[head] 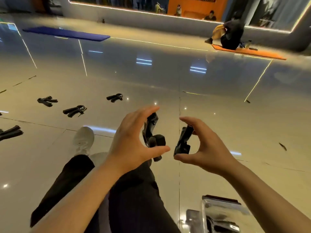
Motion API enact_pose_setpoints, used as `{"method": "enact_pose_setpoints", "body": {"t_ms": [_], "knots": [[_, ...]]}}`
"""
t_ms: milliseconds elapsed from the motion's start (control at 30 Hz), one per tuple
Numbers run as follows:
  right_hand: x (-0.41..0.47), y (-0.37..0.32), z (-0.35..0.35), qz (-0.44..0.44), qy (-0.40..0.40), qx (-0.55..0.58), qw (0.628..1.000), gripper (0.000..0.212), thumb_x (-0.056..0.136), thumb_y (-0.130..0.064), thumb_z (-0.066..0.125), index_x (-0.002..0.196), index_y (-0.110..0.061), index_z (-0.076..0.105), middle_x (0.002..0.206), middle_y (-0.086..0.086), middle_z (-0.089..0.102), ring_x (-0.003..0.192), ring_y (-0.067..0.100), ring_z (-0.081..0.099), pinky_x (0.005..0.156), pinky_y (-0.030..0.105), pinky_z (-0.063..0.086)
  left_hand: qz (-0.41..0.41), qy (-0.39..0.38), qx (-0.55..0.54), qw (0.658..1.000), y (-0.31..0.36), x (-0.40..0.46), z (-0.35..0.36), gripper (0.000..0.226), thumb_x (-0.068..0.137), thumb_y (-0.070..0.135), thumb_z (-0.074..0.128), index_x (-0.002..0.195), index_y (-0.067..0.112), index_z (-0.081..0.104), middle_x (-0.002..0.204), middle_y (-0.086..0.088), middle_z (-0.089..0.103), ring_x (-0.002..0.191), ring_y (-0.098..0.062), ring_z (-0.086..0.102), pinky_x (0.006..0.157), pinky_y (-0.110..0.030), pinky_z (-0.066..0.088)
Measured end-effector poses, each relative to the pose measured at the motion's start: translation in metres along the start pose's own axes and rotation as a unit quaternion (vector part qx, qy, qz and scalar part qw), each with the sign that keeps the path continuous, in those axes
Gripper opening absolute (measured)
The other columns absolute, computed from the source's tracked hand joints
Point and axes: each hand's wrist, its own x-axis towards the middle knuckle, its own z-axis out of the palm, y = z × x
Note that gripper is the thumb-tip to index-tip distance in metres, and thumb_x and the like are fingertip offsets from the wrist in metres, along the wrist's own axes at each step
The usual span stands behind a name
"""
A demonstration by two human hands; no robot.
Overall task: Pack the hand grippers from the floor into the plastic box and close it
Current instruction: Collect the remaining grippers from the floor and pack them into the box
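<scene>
My left hand pinches a black hand gripper between fingertips and thumb, held up over my legs. My right hand pinches a second black hand gripper the same way, close beside the first. Several more black hand grippers lie on the glossy floor to the left: one, one, one and one at the left edge. The clear plastic box stands open at the bottom right under my right forearm, with a dark gripper inside it.
My legs in dark trousers and a white shoe stretch out in front. A blue mat lies far left. A person sits on an orange mat at the far right by the mirrored wall.
</scene>
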Motion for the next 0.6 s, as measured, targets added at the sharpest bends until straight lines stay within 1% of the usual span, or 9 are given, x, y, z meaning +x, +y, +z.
{"method": "enact_pose_setpoints", "body": {"t_ms": [100,167,233,300,367,433,500,533,600], "knots": [[-0.059,0.023,-0.022,0.031,0.017,0.019,0.999,0.089,0.062,-0.038,0.084,0.127,-0.051,0.026,0.132,-0.023,0.036,0.12,0.002,0.039,0.1,0.024,0.037,0.016,-0.006,-0.004,1.0,0.047,-0.019,0.036,0.084,0.059,0.063,0.065,0.133,0.042,0.032,0.125,0.036,0.032,0.111,0.014,0.03,0.087,-0.012,0.026],[-0.096,0.04,-0.031,0.06,0.025,0.027,0.998,0.089,0.06,-0.04,0.085,0.127,-0.052,0.027,0.129,-0.026,0.036,0.119,0.001,0.04,0.1,0.024,0.037,0.023,-0.031,-0.016,0.999,0.073,-0.033,0.06,0.083,0.061,0.061,0.066,0.133,0.041,0.031,0.127,0.033,0.031,0.114,0.015,0.029,0.088,-0.011,0.025],[-0.13,0.058,-0.04,0.094,0.026,0.035,0.995,0.089,0.058,-0.044,0.084,0.129,-0.05,0.03,0.131,-0.025,0.038,0.12,0.002,0.042,0.1,0.025,0.039,0.017,-0.065,-0.037,0.997,0.093,-0.05,0.084,0.082,0.062,0.061,0.065,0.133,0.043,0.03,0.131,0.031,0.031,0.118,0.013,0.027,0.09,-0.009,0.022],[-0.159,0.075,-0.046,0.126,0.024,0.038,0.991,0.092,0.055,-0.048,0.083,0.133,-0.045,0.033,0.135,-0.022,0.04,0.122,0.003,0.042,0.1,0.027,0.04,0.007,-0.102,-0.044,0.994,0.109,-0.065,0.107,0.079,0.062,0.064,0.063,0.133,0.043,0.033,0.135,0.026,0.034,0.121,0.009,0.027,0.094,-0.01,0.018],[-0.186,0.091,-0.048,0.15,0.015,0.031,0.988,0.094,0.055,-0.048,0.083,0.135,-0.042,0.034,0.138,-0.019,0.04,0.123,0.002,0.041,0.1,0.027,0.04,-0.006,-0.132,-0.045,0.99,0.121,-0.08,0.129,0.078,0.062,0.067,0.06,0.132,0.04,0.039,0.138,0.019,0.039,0.123,0.004,0.03,0.097,-0.012,0.016],[-0.211,0.105,-0.044,0.176,0.0,0.025,0.984,0.094,0.058,-0.044,0.085,0.136,-0.041,0.034,0.139,-0.018,0.04,0.121,0.001,0.041,0.1,0.027,0.039,-0.02,-0.16,-0.051,0.986,0.129,-0.098,0.148,0.078,0.062,0.068,0.059,0.132,0.038,0.041,0.138,0.015,0.04,0.125,0.0,0.033,0.101,-0.018,0.02],[-0.236,0.117,-0.038,0.195,-0.015,0.027,0.98,0.093,0.059,-0.044,0.084,0.136,-0.041,0.033,0.136,-0.02,0.039,0.12,0.0,0.041,0.1,0.026,0.039,-0.04,-0.184,-0.051,0.981,0.132,-0.118,0.164,0.078,0.061,0.068,0.058,0.132,0.039,0.041,0.138,0.016,0.039,0.125,0.002,0.031,0.103,-0.023,0.023],[-0.246,0.123,-0.034,0.203,-0.024,0.03,0.978,0.092,0.059,-0.045,0.084,0.136,-0.041,0.033,0.134,-0.022,0.039,0.12,0.0,0.041,0.1,0.025,0.039,-0.055,-0.191,-0.053,0.979,0.132,-0.128,0.171,0.078,0.061,0.068,0.057,0.131,0.04,0.041,0.137,0.019,0.037,0.122,0.006,0.028,0.102,-0.021,0.022],[-0.267,0.134,-0.024,0.218,-0.05,0.031,0.974,0.09,0.06,-0.044,0.084,0.134,-0.044,0.032,0.13,-0.026,0.037,0.118,-0.001,0.041,0.099,0.023,0.038,-0.09,-0.194,-0.056,0.975,0.129,-0.149,0.181,0.079,0.058,0.068,0.056,0.131,0.042,0.04,0.133,0.027,0.031,0.117,0.012,0.021,0.099,-0.01,0.015]]}}
